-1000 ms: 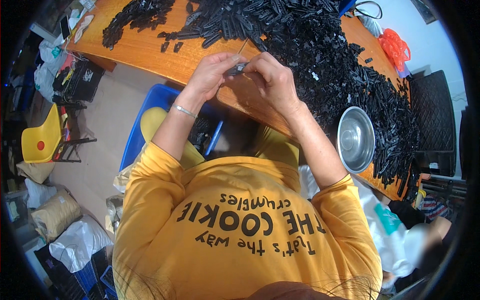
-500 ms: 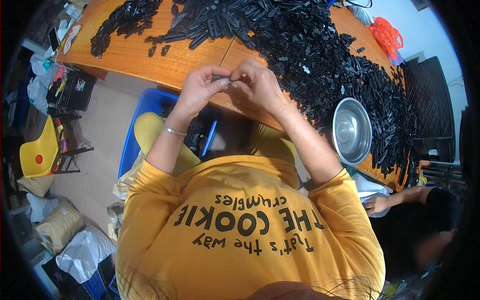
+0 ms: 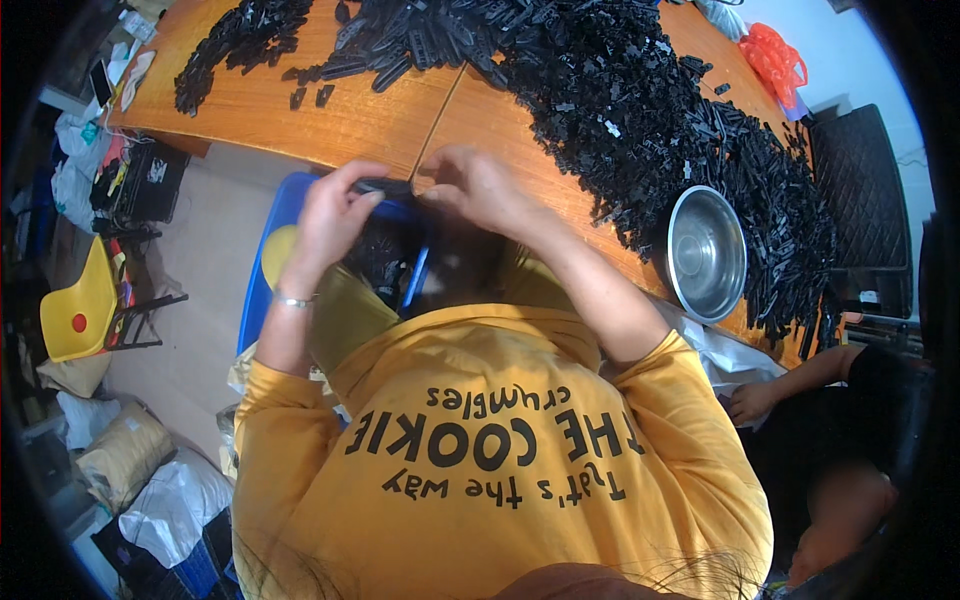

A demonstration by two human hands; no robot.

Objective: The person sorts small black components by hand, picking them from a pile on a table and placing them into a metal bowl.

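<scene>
My left hand (image 3: 333, 215) is closed on a slim black plastic piece (image 3: 386, 187), pinched between thumb and fingers over the table's near edge. My right hand (image 3: 478, 188) is beside the other end of that piece, its fingers curled inward. Some blur hides whether its fingertips touch the piece or hold something small. Below my hands, a blue bin (image 3: 262, 268) with dark pieces in it stands by my legs. A large heap of small black plastic pieces (image 3: 620, 120) covers the table beyond my right hand.
A metal bowl (image 3: 706, 255) sits at the right edge of the wooden table (image 3: 330, 125). Longer black pieces (image 3: 240, 50) lie at the far left. Behind the heap is a red plastic bag (image 3: 773, 62). Another person's hand (image 3: 752, 402) is at the lower right. A yellow chair (image 3: 80, 305) stands left.
Both hands have moved left and toward me, from over the tabletop to its near edge above the bin. They have drawn slightly apart, leaving the black piece more visible in my left hand.
</scene>
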